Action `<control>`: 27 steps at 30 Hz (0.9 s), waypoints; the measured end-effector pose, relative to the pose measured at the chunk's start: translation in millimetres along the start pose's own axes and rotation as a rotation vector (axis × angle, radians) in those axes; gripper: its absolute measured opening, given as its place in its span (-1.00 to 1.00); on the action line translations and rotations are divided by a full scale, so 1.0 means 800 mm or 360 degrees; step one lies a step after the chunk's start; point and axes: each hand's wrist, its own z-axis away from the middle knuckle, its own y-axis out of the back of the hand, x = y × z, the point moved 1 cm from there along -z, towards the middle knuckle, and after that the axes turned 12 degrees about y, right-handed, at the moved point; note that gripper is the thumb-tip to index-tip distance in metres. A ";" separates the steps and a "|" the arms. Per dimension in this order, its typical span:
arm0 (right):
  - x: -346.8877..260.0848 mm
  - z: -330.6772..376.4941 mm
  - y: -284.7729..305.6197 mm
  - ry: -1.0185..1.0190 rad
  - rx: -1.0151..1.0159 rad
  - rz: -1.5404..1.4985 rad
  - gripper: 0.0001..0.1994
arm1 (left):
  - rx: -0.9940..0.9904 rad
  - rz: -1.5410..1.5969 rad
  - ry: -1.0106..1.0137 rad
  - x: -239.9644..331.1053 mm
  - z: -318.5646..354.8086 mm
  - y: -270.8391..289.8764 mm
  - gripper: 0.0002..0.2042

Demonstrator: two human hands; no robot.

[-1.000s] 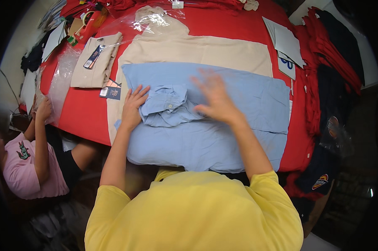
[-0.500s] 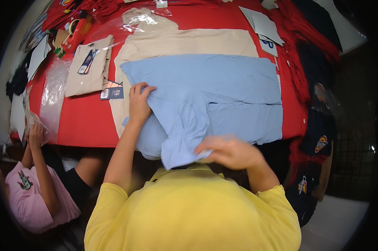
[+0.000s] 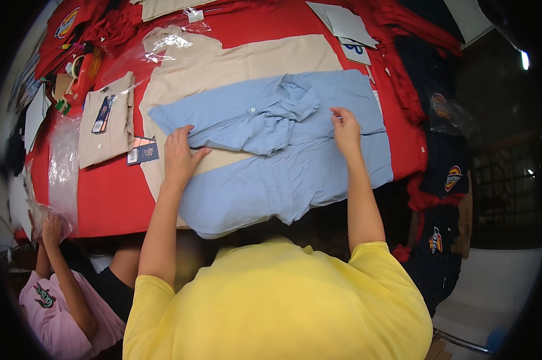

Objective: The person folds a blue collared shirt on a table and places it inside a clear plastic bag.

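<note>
A light blue button shirt [image 3: 349,162] is spread on top of a beige garment [image 3: 283,53]. Its sleeve [image 3: 271,120] is folded across the body in a crumpled strip, with a small button showing, and the bunched end lies near the middle. My left hand [image 3: 181,156] rests at the left end of that fold, thumb spread from the fingers, touching the cloth. Over the shirt's right part is my right hand [image 3: 346,132], its fingers loosely bent and apart, holding nothing. Whether its fingertips touch the cloth I cannot tell.
Left of the shirt lie a folded beige shirt [image 3: 106,135] with a dark tag and a clear plastic bag [image 3: 64,174]. White cards [image 3: 343,25] sit at the far right of the red-covered table [image 3: 115,210]. A person in pink [image 3: 67,312] handles plastic at the left.
The blue sleeve was swung from the near edge up and across the shirt's body. My right hand moved away from me and let go of it. My left hand stays at the fold.
</note>
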 end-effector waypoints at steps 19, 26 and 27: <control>-0.181 0.315 -0.105 -0.1819 -0.0498 -0.2468 -0.30 | -0.0928 -0.0074 -0.0238 -0.039 -0.029 0.048 -0.65; -0.194 0.185 -0.006 -0.1235 -0.1063 -0.2262 -0.59 | -0.1092 -0.0110 -0.0170 -0.044 -0.037 0.057 -0.74; -0.208 0.140 -0.006 -0.1169 -0.1012 -0.2491 -0.57 | -0.1176 -0.0023 -0.0044 -0.044 -0.042 0.058 -0.67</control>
